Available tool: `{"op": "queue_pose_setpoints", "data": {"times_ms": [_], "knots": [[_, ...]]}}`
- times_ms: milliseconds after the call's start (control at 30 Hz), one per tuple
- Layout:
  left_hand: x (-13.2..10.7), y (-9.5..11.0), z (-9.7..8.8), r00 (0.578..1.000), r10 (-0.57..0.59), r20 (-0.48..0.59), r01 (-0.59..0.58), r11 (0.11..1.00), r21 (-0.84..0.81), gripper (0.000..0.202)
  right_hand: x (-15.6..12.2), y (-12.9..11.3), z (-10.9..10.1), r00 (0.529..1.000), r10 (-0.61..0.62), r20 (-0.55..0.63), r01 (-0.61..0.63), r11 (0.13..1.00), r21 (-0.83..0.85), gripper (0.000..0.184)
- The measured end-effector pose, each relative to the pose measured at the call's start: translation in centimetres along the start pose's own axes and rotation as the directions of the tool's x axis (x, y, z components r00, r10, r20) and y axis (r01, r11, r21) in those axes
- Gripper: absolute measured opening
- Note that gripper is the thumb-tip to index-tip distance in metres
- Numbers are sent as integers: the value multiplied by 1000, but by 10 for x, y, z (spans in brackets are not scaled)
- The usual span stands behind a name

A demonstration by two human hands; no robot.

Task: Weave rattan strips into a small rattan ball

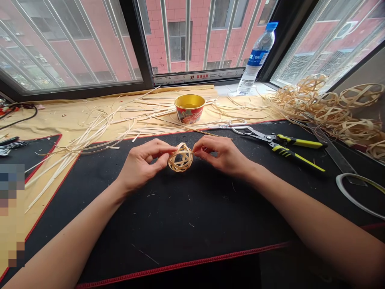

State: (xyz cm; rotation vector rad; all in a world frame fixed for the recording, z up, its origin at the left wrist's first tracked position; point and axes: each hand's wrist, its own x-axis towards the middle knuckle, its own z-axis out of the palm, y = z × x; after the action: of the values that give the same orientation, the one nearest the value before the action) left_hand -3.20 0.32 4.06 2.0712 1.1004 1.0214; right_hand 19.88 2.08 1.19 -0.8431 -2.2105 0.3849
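A small ball woven from thin bamboo strips (pixel 180 157) is held just above a black mat (pixel 180 224), between both hands. My left hand (pixel 142 162) pinches its left side with thumb and fingers. My right hand (pixel 221 154) pinches its right side, fingertips pressed together on a strip. Both forearms reach in from the bottom corners.
Loose bamboo strips (pixel 99 128) lie spread at the back left. A yellow-rimmed paper cup (pixel 189 107) stands behind the ball. Yellow-handled shears (pixel 279 144) lie at right, with a pile of woven rings (pixel 337 108) and a water bottle (pixel 255 60) by the window.
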Motion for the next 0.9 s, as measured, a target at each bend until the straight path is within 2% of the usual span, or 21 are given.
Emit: {"op": "queue_pose_setpoints", "data": {"times_ms": [200,433,667,800,900], "knots": [[1,1,-1,992,-107,-61,105,994,-37,25,0,-3,1,1000,5,-18,-6,1000,-15,6],[-5,3,4,999,35,-41,-30,993,117,23,0,-8,2,999,26,-26,-26,1000,-4,6],[-6,3,1,991,137,3,-131,946,295,21,0,-7,3,997,67,-33,-65,997,45,7],[-6,3,0,989,148,-2,-140,945,296,15,0,-5,2,995,95,-22,-93,993,79,8],[-6,3,-1,996,88,-6,-85,973,217,13,0,-5,2,992,124,-14,-122,987,104,8]]}}
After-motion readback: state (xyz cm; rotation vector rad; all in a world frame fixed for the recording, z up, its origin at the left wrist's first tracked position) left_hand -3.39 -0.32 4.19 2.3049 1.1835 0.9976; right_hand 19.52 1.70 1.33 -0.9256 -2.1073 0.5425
